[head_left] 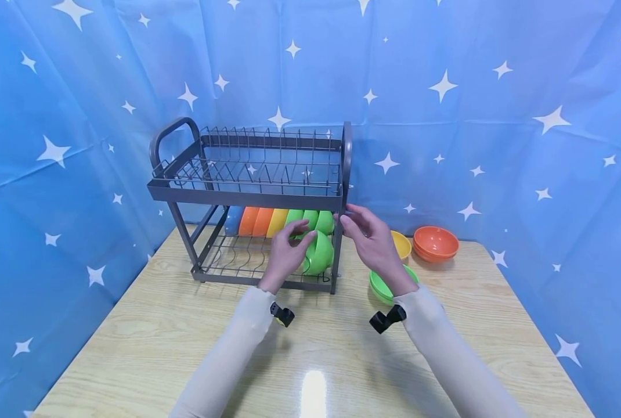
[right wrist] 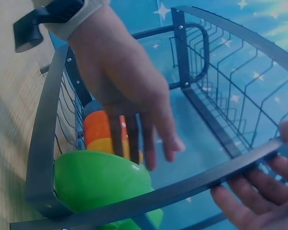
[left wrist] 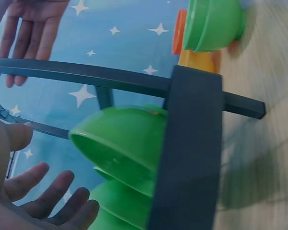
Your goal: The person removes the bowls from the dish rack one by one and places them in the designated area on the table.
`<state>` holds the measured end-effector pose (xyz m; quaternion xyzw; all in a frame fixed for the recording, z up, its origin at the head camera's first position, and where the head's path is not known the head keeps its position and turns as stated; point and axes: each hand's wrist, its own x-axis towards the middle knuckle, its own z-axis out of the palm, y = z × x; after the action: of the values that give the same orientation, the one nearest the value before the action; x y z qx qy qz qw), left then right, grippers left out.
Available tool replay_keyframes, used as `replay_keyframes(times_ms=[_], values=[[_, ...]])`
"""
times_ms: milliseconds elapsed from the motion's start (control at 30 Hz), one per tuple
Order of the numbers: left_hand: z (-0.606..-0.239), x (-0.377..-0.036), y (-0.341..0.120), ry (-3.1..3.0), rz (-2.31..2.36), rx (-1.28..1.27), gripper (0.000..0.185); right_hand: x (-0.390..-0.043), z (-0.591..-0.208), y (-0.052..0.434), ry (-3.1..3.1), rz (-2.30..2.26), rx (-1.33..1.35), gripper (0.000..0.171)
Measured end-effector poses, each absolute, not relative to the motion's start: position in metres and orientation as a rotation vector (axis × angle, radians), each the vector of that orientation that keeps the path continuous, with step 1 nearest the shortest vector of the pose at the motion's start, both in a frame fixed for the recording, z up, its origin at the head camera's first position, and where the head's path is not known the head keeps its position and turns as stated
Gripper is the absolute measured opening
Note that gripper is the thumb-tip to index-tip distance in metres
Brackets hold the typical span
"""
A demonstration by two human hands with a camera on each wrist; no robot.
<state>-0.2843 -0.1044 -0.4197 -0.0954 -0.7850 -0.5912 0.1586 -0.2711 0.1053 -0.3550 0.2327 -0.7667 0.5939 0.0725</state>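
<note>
In front of the grey two-tier metal dish rack [head_left: 248,191], on the pale wooden table [head_left: 133,342], both hands are hovering apart with fingers loosely spread. The left hand [head_left: 284,252] is touching the round green plastic bowl [head_left: 320,253] at the rack's lower right front corner. The right hand [head_left: 370,238] is holding nothing beside the rack's right post. Behind it, right of the rack, stacked green bowls [head_left: 381,287], a yellow bowl [head_left: 401,244] and orange bowls [head_left: 436,242] are sitting.
</note>
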Motion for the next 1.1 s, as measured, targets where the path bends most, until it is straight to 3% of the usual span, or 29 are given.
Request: replay_keyframes(times_ms=[433, 900, 1100], values=[[-0.441, -0.281, -0.099, -2.370, -1.722, -0.187, 0.055, -0.281, -0.355, 0.102, -2.293, 1.725, 0.598, 0.039], [-0.445, -0.276, -0.096, -2.399, -1.564, -0.275, 0.023, -0.259, -0.334, 0.092, -2.318, 1.673, 0.589, 0.032], [-0.445, -0.276, -0.096, -2.394, -1.531, -0.289, 0.019, -0.256, -0.332, 0.091, -2.313, 1.673, 0.587, 0.031]])
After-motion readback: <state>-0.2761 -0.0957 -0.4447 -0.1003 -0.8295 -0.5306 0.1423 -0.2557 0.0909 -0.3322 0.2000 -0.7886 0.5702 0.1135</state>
